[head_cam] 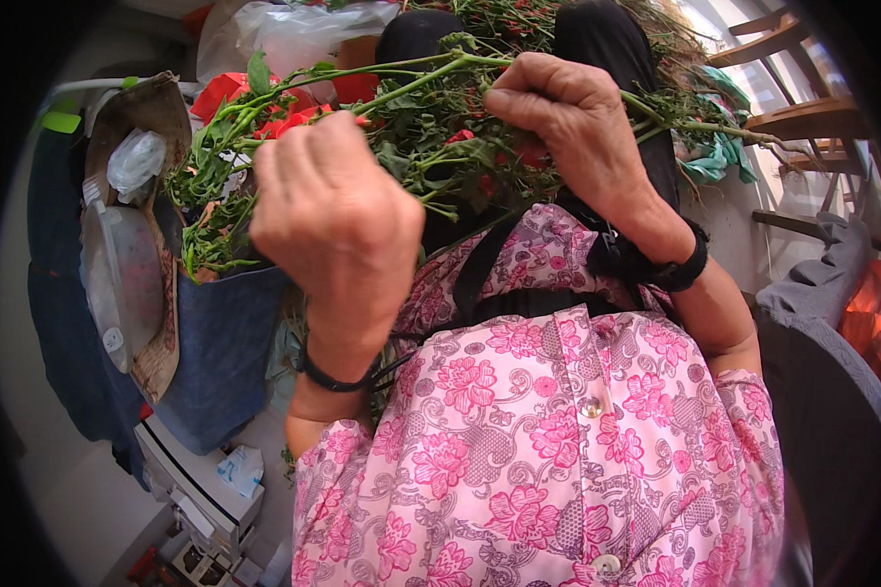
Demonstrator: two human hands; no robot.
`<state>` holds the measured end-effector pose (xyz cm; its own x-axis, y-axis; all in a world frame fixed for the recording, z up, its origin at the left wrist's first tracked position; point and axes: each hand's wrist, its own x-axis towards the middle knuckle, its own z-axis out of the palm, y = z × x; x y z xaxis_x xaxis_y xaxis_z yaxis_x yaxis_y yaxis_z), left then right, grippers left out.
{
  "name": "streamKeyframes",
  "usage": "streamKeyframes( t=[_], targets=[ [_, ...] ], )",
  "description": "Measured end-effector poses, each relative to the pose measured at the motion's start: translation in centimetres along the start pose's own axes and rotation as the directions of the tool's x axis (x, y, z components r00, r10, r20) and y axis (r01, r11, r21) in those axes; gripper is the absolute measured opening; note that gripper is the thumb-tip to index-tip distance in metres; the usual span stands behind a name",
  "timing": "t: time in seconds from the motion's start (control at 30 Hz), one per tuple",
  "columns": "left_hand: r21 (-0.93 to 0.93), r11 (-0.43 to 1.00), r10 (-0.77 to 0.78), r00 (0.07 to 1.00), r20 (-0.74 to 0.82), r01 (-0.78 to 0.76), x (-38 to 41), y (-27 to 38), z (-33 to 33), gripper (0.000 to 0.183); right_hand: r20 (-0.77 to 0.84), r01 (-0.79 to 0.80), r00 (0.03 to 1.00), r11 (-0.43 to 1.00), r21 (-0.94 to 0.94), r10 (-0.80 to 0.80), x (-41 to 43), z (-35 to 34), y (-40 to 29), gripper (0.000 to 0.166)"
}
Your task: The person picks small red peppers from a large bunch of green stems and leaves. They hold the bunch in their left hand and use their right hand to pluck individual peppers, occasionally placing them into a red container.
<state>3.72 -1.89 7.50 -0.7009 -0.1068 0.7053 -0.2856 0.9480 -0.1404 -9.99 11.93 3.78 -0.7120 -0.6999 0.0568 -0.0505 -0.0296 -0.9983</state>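
A long, branched green chili pepper plant (440, 71) stretches across the lap, its bare roots at the right. My right hand (569, 110) pinches the plant's stem between thumb and fingers. At the left, my left hand (338, 205) is closed in front of the leafy branches; its fingertips face away, so I cannot tell what it grips. Slender green chili peppers (248, 110) hang from a branch just beyond it. More cut plants with leaves and red chili peppers (487, 185) lie across and beyond the knees.
At the left are a blue fabric-covered surface (227, 345), a clear plastic container (121, 279) and a bundled plastic bag (136, 163). Wooden chairs (807, 119) stand at the upper right, beside a green plastic bag (712, 165). A grey cushioned seat (815, 323) is at the right.
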Motion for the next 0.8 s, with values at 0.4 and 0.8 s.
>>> streamKeyframes(
  t=[0.4,0.8],
  targets=[
    [-0.752,0.282,-0.084,0.796,0.599,0.596,-1.9,0.9,-2.3,0.017,0.06,-0.079,0.996,0.958,0.276,0.065,1.4,-1.3,0.8,0.019],
    [-0.493,0.869,0.097,0.965,0.242,0.036,-1.0,2.3,3.7,0.008,0.139,-0.174,0.984,0.813,0.556,0.116,1.9,-2.0,1.6,0.016]
  ],
)
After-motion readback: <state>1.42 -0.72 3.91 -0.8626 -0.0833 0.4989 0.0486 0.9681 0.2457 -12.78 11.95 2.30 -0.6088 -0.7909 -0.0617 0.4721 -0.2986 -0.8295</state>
